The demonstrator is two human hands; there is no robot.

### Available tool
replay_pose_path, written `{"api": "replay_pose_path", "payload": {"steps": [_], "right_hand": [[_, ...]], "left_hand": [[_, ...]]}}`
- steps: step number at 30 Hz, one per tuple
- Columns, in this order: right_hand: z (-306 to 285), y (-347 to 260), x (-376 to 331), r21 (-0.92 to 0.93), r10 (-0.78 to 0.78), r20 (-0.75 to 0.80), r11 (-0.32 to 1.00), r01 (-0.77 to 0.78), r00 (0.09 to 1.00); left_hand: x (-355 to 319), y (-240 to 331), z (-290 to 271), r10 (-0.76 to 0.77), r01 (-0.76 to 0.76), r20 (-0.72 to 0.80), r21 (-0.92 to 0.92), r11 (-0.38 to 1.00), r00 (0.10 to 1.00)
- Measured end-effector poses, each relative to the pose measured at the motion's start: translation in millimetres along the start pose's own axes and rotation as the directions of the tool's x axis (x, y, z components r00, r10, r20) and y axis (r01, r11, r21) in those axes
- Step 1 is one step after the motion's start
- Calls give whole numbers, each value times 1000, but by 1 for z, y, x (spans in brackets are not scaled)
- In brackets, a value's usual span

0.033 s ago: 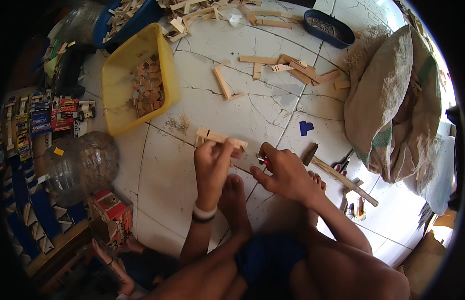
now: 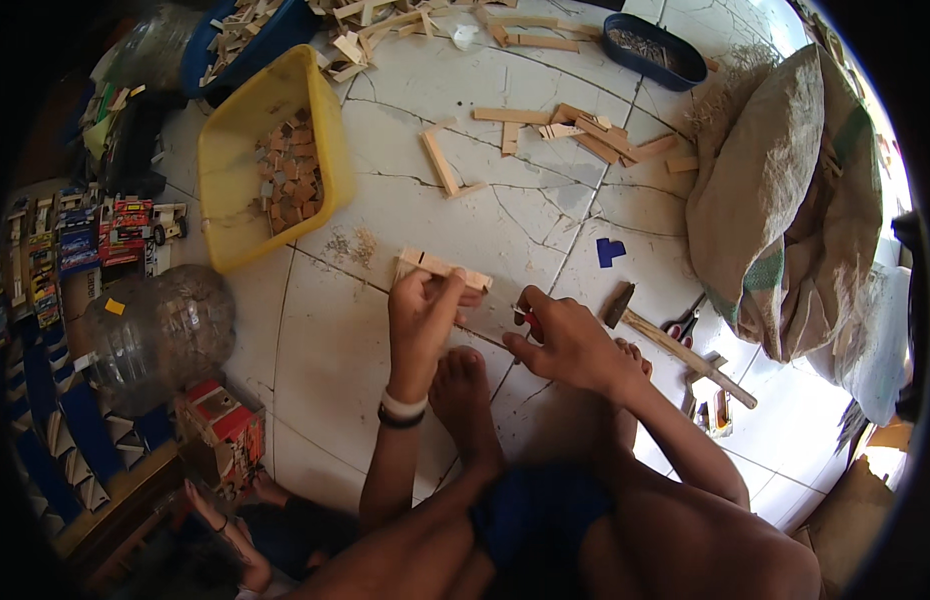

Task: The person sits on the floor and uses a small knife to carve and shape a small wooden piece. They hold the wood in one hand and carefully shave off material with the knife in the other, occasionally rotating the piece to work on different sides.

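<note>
My left hand [image 2: 425, 308] is closed around a small pale wooden piece [image 2: 432, 262], made of strips, with a dark mark near its left end. Its fingers hide the underside. Just to the right, my right hand [image 2: 565, 335] grips a small red-handled tool [image 2: 531, 321]. A thin end points from it towards the wood, too faint to tell its kind, and a gap shows between the hands. Both hands are above the tiled floor, over my bare feet.
A hammer [image 2: 675, 345] and scissors [image 2: 682, 325] lie at right, below a large sack [image 2: 755, 190]. Wooden strips [image 2: 605, 138] are scattered farther off. Left are a yellow tub [image 2: 337, 140], a plastic jar [image 2: 165, 335] and toy-like vehicles [image 2: 130, 225]. Another person's arm [image 2: 230, 540] shows lower left.
The wooden piece and my left hand have shifted very slightly, and the red-handled tool has turned a little in my right hand. The whole view has moved slightly.
</note>
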State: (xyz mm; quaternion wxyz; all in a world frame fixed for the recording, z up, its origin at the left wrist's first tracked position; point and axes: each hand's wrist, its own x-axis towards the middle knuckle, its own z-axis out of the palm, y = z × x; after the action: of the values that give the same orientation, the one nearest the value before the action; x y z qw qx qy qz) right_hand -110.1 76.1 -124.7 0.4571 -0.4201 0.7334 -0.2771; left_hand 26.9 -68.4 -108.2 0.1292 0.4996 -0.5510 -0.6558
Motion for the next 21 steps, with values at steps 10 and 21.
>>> {"api": "replay_pose_path", "payload": {"steps": [10,21], "right_hand": [[27,28,16,-344,-73,-130,939,24,989],[46,31,16,-382,-41,-71,924,11,997]], "left_hand": [[52,-63,-5,-71,70,17,21,997,997],[58,-69,-3,-122,122,-33,-16,992,992]]}}
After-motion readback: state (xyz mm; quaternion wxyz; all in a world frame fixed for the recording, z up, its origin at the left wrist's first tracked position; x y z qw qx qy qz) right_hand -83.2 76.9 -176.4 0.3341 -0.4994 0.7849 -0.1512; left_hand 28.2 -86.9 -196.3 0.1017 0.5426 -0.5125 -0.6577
